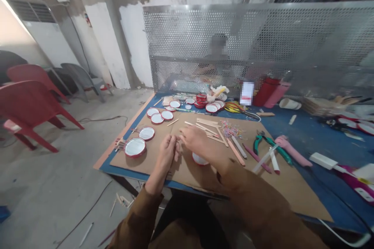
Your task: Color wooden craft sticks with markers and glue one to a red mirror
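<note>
My left hand [168, 151] is closed above the brown cardboard [184, 179], its fingers curled together. My right hand [195, 139] meets it from the right, fingers bent and pinched close to the left fingertips. Whatever lies between them is too small or hidden to make out. Under my right wrist a round white disc with a red rim [200, 158] is partly covered. To the left lies a larger red-rimmed disc [134, 147] with thin sticks at its edge, and a similar disc [146, 133] behind it. Flat wooden sticks [207, 129] lie beyond my right hand.
Colourful small bands [230, 129] form a pile at right. Green-handled pliers [257, 143], a pink glue gun [292, 151] and markers [236, 151] lie nearby. More red-rimmed discs [157, 118] sit farther back. A perforated metal panel [181, 35] stands behind the blue table [306, 136].
</note>
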`<control>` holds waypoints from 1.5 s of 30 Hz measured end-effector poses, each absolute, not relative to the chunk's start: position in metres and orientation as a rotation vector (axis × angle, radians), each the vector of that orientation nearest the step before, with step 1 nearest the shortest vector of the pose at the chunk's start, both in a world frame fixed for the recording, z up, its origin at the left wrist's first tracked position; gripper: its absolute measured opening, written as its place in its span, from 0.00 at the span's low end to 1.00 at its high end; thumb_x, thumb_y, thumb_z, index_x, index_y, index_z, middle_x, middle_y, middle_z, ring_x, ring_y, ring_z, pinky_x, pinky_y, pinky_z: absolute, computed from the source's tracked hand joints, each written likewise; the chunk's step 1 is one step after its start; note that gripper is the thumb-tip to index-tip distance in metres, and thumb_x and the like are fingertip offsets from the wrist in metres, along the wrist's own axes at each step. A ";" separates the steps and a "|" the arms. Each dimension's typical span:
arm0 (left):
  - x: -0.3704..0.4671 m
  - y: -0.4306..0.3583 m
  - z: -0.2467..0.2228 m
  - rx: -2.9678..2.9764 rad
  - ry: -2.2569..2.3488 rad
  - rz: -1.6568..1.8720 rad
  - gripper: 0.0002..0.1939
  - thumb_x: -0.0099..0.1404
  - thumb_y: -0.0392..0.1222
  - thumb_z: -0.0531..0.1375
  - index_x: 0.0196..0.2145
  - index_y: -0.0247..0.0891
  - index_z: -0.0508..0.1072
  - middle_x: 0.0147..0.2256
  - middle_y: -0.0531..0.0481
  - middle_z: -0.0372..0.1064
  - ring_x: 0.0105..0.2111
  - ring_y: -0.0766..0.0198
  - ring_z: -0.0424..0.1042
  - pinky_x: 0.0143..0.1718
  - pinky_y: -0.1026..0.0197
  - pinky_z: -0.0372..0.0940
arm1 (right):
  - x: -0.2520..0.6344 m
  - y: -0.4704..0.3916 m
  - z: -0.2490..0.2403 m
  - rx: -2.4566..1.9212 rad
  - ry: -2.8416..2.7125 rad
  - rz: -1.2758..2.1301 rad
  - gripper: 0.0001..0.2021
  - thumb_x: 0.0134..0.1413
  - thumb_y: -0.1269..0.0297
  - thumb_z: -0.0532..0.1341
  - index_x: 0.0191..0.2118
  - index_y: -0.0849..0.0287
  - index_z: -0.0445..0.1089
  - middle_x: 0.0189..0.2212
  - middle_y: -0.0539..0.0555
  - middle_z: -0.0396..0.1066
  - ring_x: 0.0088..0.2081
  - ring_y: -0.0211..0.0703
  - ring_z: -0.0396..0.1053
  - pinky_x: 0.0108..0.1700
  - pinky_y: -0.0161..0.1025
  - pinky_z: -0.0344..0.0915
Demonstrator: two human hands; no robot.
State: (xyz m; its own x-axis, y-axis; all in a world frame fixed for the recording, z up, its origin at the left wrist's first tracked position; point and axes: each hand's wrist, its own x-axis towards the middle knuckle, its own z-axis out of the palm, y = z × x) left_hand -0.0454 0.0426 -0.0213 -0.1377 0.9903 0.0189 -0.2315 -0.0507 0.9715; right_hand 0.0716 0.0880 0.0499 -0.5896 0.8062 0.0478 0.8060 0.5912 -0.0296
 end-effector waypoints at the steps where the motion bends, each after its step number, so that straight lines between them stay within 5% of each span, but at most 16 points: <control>1: -0.046 0.043 -0.021 0.969 1.082 1.441 0.21 0.63 0.61 0.55 0.33 0.38 0.63 0.17 0.62 0.61 0.10 0.77 0.53 0.15 0.71 0.51 | 0.056 0.102 0.050 -1.418 -2.775 0.003 0.12 0.65 0.68 0.53 0.44 0.64 0.72 0.44 0.63 0.74 0.47 0.49 0.71 0.48 0.42 0.66; 7: -0.054 0.031 -0.023 0.889 0.889 1.367 0.22 0.61 0.61 0.59 0.32 0.37 0.62 0.15 0.64 0.59 0.09 0.77 0.52 0.17 0.70 0.55 | 0.014 0.164 0.033 -1.359 -2.902 -0.107 0.18 0.61 0.58 0.61 0.52 0.63 0.67 0.49 0.58 0.69 0.47 0.46 0.70 0.49 0.49 0.69; 13: -0.059 0.006 -0.022 0.838 0.821 1.347 0.22 0.61 0.60 0.60 0.32 0.38 0.60 0.14 0.65 0.60 0.07 0.78 0.51 0.16 0.70 0.54 | 0.019 0.168 0.039 -1.129 -2.972 -0.267 0.09 0.59 0.78 0.55 0.40 0.74 0.72 0.39 0.69 0.74 0.46 0.52 0.71 0.47 0.44 0.63; 19: -0.064 0.002 -0.021 0.724 0.783 1.424 0.25 0.62 0.65 0.55 0.41 0.41 0.60 0.17 0.63 0.66 0.08 0.74 0.56 0.16 0.68 0.60 | 0.051 0.106 0.060 -0.944 -2.901 -0.440 0.14 0.67 0.70 0.47 0.49 0.62 0.68 0.47 0.63 0.71 0.49 0.49 0.64 0.48 0.45 0.57; 21: -0.066 0.003 -0.022 0.744 0.748 1.349 0.27 0.62 0.67 0.53 0.41 0.40 0.62 0.18 0.59 0.68 0.09 0.73 0.59 0.19 0.66 0.63 | 0.068 0.074 0.059 -0.665 -2.867 -0.549 0.13 0.68 0.67 0.47 0.44 0.59 0.69 0.40 0.59 0.72 0.44 0.47 0.64 0.45 0.45 0.56; 24: -0.066 0.004 -0.022 0.904 0.819 1.174 0.24 0.57 0.61 0.62 0.34 0.37 0.64 0.16 0.57 0.68 0.11 0.73 0.61 0.16 0.70 0.56 | 0.093 0.033 0.049 -0.540 -2.821 -0.614 0.11 0.67 0.66 0.50 0.40 0.61 0.70 0.33 0.57 0.71 0.39 0.47 0.64 0.43 0.45 0.55; 30: -0.062 0.005 -0.014 1.165 0.943 0.867 0.18 0.57 0.52 0.65 0.32 0.35 0.67 0.20 0.54 0.71 0.14 0.73 0.63 0.18 0.71 0.53 | 0.146 0.015 0.030 -0.771 -2.697 -0.516 0.11 0.65 0.70 0.51 0.40 0.62 0.71 0.35 0.58 0.72 0.38 0.46 0.65 0.42 0.43 0.55; 37: -0.062 0.009 -0.017 0.922 0.992 1.221 0.20 0.60 0.55 0.62 0.27 0.36 0.62 0.18 0.57 0.67 0.13 0.76 0.58 0.16 0.73 0.52 | 0.271 0.057 0.029 -1.534 -2.545 -0.346 0.16 0.68 0.65 0.48 0.36 0.59 0.73 0.34 0.55 0.75 0.38 0.44 0.69 0.42 0.40 0.54; 45: -0.037 0.021 -0.025 0.812 1.142 1.613 0.17 0.62 0.53 0.61 0.27 0.38 0.62 0.19 0.59 0.62 0.15 0.74 0.56 0.19 0.71 0.58 | 0.366 0.087 0.021 -1.770 -2.561 -0.227 0.17 0.68 0.59 0.47 0.38 0.56 0.73 0.35 0.54 0.77 0.40 0.45 0.72 0.45 0.39 0.57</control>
